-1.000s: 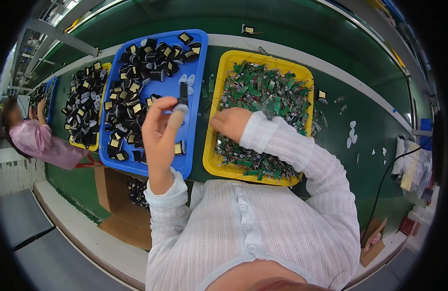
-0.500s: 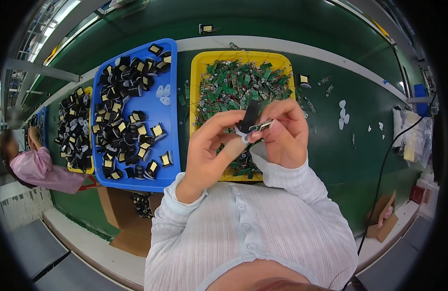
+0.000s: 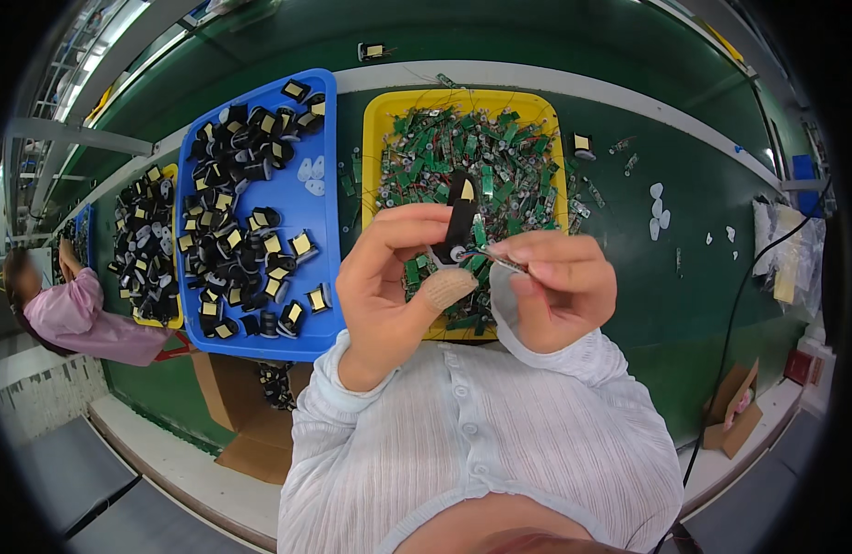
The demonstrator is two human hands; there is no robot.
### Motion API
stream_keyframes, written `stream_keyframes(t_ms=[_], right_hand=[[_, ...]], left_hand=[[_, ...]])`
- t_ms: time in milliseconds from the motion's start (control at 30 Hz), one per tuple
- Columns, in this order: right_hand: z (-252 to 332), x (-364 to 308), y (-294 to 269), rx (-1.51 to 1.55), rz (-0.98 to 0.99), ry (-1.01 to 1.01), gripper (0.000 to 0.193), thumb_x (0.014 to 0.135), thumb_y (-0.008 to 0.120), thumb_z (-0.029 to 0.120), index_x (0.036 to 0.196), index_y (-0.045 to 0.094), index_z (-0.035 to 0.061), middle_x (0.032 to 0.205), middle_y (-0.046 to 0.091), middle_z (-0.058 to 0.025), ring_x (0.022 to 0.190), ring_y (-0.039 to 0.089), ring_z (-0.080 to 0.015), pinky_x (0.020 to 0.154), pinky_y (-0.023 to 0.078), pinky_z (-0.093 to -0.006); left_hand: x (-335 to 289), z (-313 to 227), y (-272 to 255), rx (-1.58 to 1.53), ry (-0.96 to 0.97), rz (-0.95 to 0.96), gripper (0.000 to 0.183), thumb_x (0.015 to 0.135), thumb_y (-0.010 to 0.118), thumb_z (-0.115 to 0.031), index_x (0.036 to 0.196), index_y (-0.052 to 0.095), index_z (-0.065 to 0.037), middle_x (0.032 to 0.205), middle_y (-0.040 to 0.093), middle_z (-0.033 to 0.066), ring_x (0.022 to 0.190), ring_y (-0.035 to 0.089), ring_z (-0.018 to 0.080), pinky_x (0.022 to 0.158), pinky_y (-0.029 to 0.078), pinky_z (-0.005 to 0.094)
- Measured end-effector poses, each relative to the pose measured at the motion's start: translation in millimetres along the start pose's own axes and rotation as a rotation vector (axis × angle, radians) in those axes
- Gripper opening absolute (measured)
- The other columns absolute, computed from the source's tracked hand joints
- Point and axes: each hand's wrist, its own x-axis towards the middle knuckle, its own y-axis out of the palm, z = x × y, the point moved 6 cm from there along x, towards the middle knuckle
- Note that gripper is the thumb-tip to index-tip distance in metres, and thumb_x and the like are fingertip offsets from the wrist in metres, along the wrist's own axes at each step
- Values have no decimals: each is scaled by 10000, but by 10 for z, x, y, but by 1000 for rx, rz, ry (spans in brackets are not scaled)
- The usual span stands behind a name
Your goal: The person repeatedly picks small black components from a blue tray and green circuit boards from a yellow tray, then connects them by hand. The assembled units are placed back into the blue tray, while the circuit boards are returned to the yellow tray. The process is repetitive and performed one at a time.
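Observation:
In my left hand (image 3: 375, 291), fingers and thumb close round a black plastic housing (image 3: 460, 222) that stands upright with a cream pad near its top. A beige wrap covers the left thumb (image 3: 447, 288). My right hand (image 3: 574, 286) pinches a small circuit board (image 3: 507, 262) just to the right of the housing. Thin wires run between the board and the lower end of the housing; how they are fixed there is too small to tell. Both hands are over the near part of a yellow tray (image 3: 372, 138) heaped with green circuit boards and wires.
To the left, a blue tray (image 3: 320, 222) holds many black housings and some white pieces. Beyond it are another yellow tray (image 3: 179, 309) and a person in pink (image 3: 94, 319). White pieces (image 3: 656, 212), a black cable (image 3: 735, 295) and plastic bags (image 3: 788, 249) are on the right.
My right hand has moved right, drawing the circuit board away from the housing. My left hand has turned the housing more upright, so its cream pad shows.

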Motion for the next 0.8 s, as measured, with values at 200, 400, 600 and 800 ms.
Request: stream_keyframes(t_ms=[200, 400, 600, 800], right_hand=[[88, -7, 31, -177, 84, -126, 395, 631, 619, -180, 959, 534, 23, 901, 570, -144, 798, 622, -271, 668, 534, -324], [32, -26, 37, -140, 33, -78, 385, 610, 638, -173, 927, 543, 23, 877, 564, -139, 774, 624, -271, 655, 536, -324], [116, -30, 72, -237, 148, -135, 402, 586, 649, -168, 925, 531, 11, 875, 559, -132, 774, 622, -277, 640, 540, -323], [114, -42, 94, -249, 227, -140, 400, 589, 658, -142, 935, 526, 10, 918, 554, -148, 793, 617, -293, 656, 527, -324]], left_hand=[[-16, -23, -7, 9, 13, 4, 325, 698, 700, -45, 961, 522, 24, 1048, 522, 154, 935, 538, 195, 791, 443, 289], [-9, -32, 6, 7, 27, -7, 310, 706, 686, -30, 960, 514, 20, 1063, 509, 155, 929, 531, 184, 787, 440, 287], [-23, -45, -14, 93, 44, -11, 269, 743, 633, -30, 975, 506, 18, 1067, 503, 153, 950, 518, 186, 807, 413, 277], [-7, -74, 46, 108, 114, 40, 220, 810, 515, -117, 969, 464, 26, 1041, 456, 154, 1027, 462, 252, 728, 511, 349]])
